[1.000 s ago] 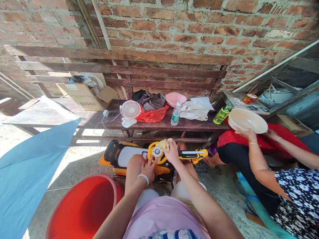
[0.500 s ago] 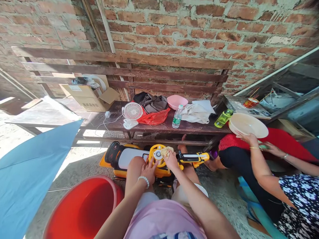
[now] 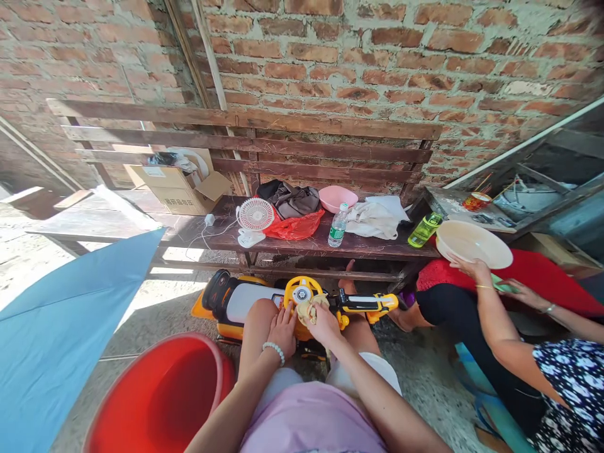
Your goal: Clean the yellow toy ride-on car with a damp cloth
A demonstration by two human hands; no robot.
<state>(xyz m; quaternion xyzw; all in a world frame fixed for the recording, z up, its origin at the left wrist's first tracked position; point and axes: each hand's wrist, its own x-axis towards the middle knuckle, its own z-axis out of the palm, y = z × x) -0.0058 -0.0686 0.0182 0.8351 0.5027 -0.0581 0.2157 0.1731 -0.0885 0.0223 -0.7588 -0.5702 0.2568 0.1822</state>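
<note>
My right hand [image 3: 325, 326] is closed around a crumpled beige cloth [image 3: 307, 311], at the near lower edge of a yellow steering wheel [image 3: 303, 283]. The wheel belongs to a yellow, black and white ride-on toy excavator [image 3: 245, 303], which stands on the floor in front of my legs. My left hand [image 3: 283, 332], with a beaded bracelet, lies beside my knee just left of the cloth. Its fingers stretch toward the wheel, and I see nothing held in it. The toy's yellow and black arm [image 3: 368, 303] reaches out to the right.
A wooden bench [image 3: 221, 236] bears a fan [image 3: 255, 215], a water bottle [image 3: 338, 226], a pink basin [image 3: 338, 197] and a cardboard box [image 3: 182, 189]. A red tub [image 3: 155, 390] and blue umbrella [image 3: 80, 321] are left. At right, a co-worker holds a cream basin [image 3: 474, 242] and green cloth [image 3: 503, 285].
My right hand has brought the cloth from the wheel's right side down to its near edge. My left hand has drawn slightly back toward me. The view has shifted a little.
</note>
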